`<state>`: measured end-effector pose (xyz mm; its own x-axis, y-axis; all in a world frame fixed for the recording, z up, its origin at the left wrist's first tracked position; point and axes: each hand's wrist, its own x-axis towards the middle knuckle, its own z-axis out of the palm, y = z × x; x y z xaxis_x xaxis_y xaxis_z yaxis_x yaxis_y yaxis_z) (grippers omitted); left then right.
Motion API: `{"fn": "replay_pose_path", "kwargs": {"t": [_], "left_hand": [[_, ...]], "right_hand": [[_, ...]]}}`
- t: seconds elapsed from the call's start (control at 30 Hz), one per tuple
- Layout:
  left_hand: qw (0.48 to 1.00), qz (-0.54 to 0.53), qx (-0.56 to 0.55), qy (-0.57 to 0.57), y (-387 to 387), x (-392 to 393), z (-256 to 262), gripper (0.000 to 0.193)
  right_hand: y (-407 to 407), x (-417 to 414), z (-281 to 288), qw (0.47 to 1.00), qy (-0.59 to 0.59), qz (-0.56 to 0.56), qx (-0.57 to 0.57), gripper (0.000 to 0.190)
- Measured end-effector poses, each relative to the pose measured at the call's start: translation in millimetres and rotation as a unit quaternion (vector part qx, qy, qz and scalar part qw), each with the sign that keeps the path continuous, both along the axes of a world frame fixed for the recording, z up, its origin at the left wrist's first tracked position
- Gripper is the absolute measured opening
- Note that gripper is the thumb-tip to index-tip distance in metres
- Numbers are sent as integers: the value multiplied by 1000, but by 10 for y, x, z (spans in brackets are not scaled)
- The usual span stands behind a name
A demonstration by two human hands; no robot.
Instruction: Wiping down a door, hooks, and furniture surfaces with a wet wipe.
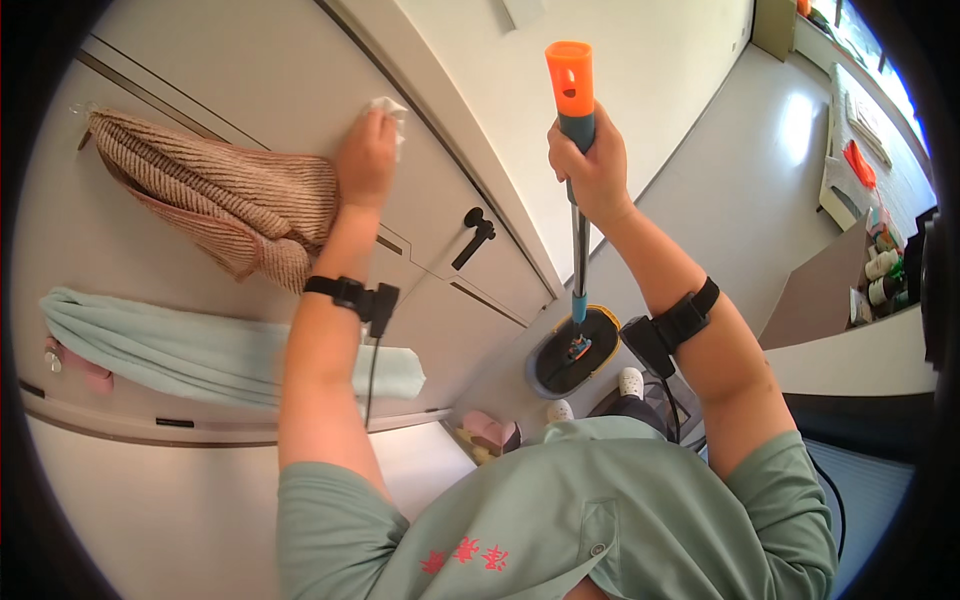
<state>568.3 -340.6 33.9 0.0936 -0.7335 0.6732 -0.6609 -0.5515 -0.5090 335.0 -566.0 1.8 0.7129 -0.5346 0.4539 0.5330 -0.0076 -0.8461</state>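
My left hand [367,161] presses a crumpled white cloth or tissue [388,109] against the pale door [300,97], just right of a brown striped towel [217,187]. Below and to the right on the door is a black lever handle [475,236]. My right hand [592,161] is closed around the dark grip of a mop handle [580,247] with an orange end cap [569,75]. The mop's metal pole runs down into an oval bucket [613,330] on the floor, near my white shoes.
A light green towel [225,360] hangs on the door beside a pink item [86,367]. Pink slippers [487,429] lie by the door's foot. At right are a desk [817,262] with bottles [881,289] and a bed [862,165] with an orange cloth. Cables hang from both forearm straps.
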Motion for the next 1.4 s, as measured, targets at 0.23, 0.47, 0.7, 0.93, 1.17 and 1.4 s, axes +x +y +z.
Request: {"fn": "replay_pose_path", "kwargs": {"t": [0.23, 0.47, 0.7, 0.93, 1.17, 1.4], "left_hand": [[991, -114, 29, 71, -51, 93, -1074, 11], [982, -41, -92, 158, -234, 133, -506, 6], [999, -6, 15, -32, -269, 145, -949, 2], [988, 34, 149, -7, -156, 20, -938, 3], [996, 36, -7, -82, -223, 85, -859, 7], [990, 14, 138, 17, -83, 5, -1899, 9]], "right_hand": [[435, 51, 19, 1000, 1, -28, -10, 31], [535, 222, -17, 996, 20, -70, -41, 30], [423, 455, -30, 983, 45, -147, -99, 36], [295, 637, -10, 979, 66, -154, -120, 30], [372, 842, -117, 980, 64, -130, -137, 33], [288, 896, -91, 976, 70, -150, -139, 31]]}}
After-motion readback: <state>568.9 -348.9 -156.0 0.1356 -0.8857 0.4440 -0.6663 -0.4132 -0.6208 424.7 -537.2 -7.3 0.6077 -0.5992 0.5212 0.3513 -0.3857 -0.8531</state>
